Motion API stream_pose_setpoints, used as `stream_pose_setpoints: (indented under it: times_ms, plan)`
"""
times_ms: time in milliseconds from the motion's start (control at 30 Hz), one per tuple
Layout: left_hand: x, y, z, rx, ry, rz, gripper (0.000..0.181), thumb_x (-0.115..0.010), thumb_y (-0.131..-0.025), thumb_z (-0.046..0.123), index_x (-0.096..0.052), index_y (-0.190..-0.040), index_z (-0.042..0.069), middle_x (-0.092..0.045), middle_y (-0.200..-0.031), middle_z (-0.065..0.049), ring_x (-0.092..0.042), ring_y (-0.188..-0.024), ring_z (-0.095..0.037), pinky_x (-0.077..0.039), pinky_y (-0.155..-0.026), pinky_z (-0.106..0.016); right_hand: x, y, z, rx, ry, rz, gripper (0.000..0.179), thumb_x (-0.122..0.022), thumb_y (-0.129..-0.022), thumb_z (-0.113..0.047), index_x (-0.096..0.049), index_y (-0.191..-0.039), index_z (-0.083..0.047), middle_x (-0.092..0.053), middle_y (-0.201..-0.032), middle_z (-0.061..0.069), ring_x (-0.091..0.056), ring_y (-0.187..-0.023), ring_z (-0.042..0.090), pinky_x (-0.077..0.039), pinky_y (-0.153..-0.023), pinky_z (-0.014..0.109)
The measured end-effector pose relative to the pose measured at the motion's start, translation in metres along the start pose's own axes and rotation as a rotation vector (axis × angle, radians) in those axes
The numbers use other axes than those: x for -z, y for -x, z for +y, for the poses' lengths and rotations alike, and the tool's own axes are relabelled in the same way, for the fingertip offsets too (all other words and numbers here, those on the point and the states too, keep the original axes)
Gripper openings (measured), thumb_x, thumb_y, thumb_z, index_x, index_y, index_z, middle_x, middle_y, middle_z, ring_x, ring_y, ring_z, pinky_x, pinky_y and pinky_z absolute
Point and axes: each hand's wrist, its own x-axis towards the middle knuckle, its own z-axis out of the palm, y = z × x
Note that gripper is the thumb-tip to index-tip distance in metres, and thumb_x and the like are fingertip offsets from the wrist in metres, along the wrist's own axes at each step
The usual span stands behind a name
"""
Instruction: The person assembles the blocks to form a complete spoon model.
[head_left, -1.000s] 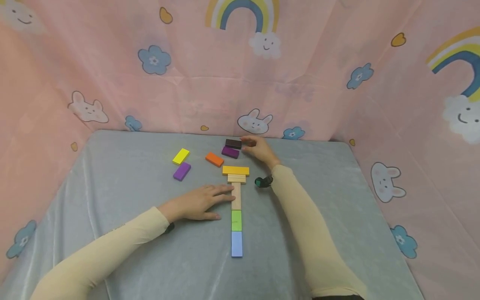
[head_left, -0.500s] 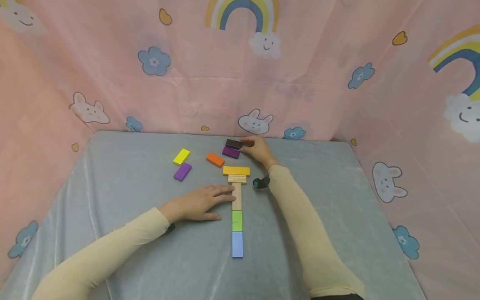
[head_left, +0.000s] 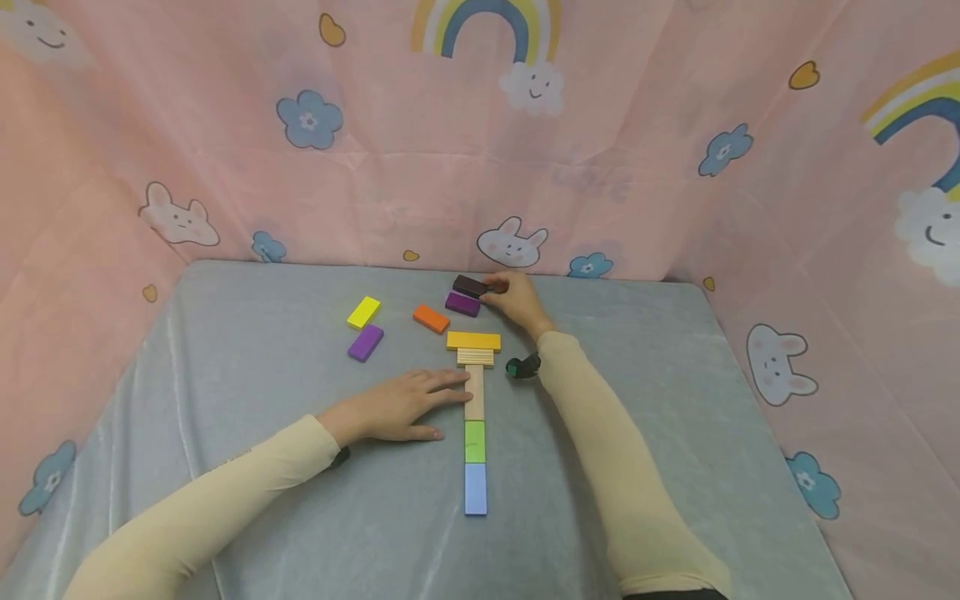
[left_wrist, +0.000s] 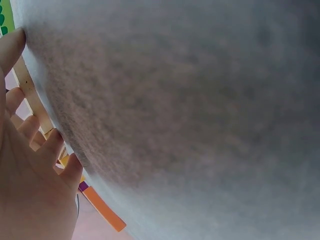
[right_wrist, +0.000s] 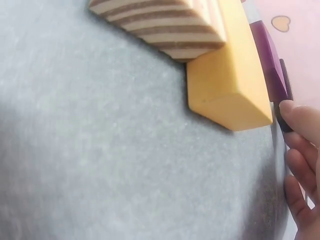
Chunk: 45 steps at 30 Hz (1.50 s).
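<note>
At the back of the table my right hand (head_left: 519,304) pinches the right end of a black block (head_left: 469,287) between thumb and fingers. A dark purple block (head_left: 462,304) lies just in front of it. My left hand (head_left: 397,406) lies with its fingers extended, their tips touching a plain wooden block (head_left: 475,404). That block stands in a line with a green block (head_left: 475,442) and a blue block (head_left: 476,489). Across the line's far end sit a striped block (head_left: 476,357) and a long yellow-orange block (head_left: 473,341). The right wrist view shows the thumb against the black block (right_wrist: 284,122).
An orange block (head_left: 431,318) lies left of the dark purple one. Further left are a yellow block (head_left: 363,312) and a violet block (head_left: 366,343). Grey cloth covers the table (head_left: 300,533), and a pink patterned curtain (head_left: 420,192) hangs behind and at both sides.
The black block has turned slightly, its right end swinging toward the near side, and shifted a little right in the right hand's fingers. My left hand stays in place.
</note>
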Motion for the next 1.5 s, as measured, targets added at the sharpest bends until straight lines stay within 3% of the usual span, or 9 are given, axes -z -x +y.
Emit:
stream_pose_setpoints:
  times_ms: [233,867,1167,1367,1500]
  plan:
    - [0.0,-0.001,0.001,0.005,-0.012,-0.009,0.067,-0.059,-0.096,0.047,-0.033,-0.155,0.026,-0.022,-0.167,-0.002,-0.031,-0.151,-0.025,-0.032,-0.121,-0.047,0.004,0.008,0.005,0.039,0.013,0.047,0.032,-0.075,-0.087,-0.014,-0.07,-0.117,-0.005,-0.071,-0.119,0.014,-0.066,-0.104,0.026,-0.054,-0.097,0.037]
    - [0.0,0.001,0.001,-0.001,-0.008,0.002,0.066,-0.059,-0.097,0.045,-0.034,-0.154,0.024,-0.023,-0.166,-0.003,-0.031,-0.151,-0.026,-0.031,-0.122,-0.047,0.022,0.044,0.017,0.006,-0.007,0.096,0.034,-0.079,-0.084,-0.019,-0.071,-0.113,-0.003,-0.072,-0.113,0.016,-0.069,-0.103,0.029,-0.056,-0.096,0.043]
    - [-0.001,0.002,0.001,0.0,0.003,-0.001,0.066,-0.059,-0.097,0.045,-0.033,-0.155,0.026,-0.022,-0.166,-0.003,-0.031,-0.15,-0.025,-0.031,-0.122,-0.047,0.02,0.057,0.017,0.005,0.065,0.086,0.033,-0.079,-0.084,-0.021,-0.07,-0.11,-0.004,-0.072,-0.107,0.014,-0.065,-0.098,0.027,-0.054,-0.094,0.042]
    - [-0.001,0.001,0.001,0.006,0.006,-0.003,0.067,-0.059,-0.097,0.046,-0.033,-0.155,0.026,-0.022,-0.167,-0.002,-0.031,-0.151,-0.024,-0.031,-0.122,-0.047,0.023,0.057,0.014,-0.021,0.071,0.04,0.039,-0.079,-0.084,-0.022,-0.068,-0.115,-0.003,-0.07,-0.11,0.016,-0.063,-0.102,0.029,-0.053,-0.096,0.043]
    - [0.0,0.001,0.001,-0.002,0.009,0.007,0.067,-0.06,-0.096,0.045,-0.034,-0.154,0.025,-0.023,-0.166,-0.003,-0.032,-0.15,-0.026,-0.032,-0.122,-0.047,0.03,0.051,0.016,-0.041,0.082,-0.058,0.049,-0.079,-0.083,-0.025,-0.063,-0.124,-0.004,-0.067,-0.115,0.015,-0.06,-0.107,0.028,-0.05,-0.1,0.043]
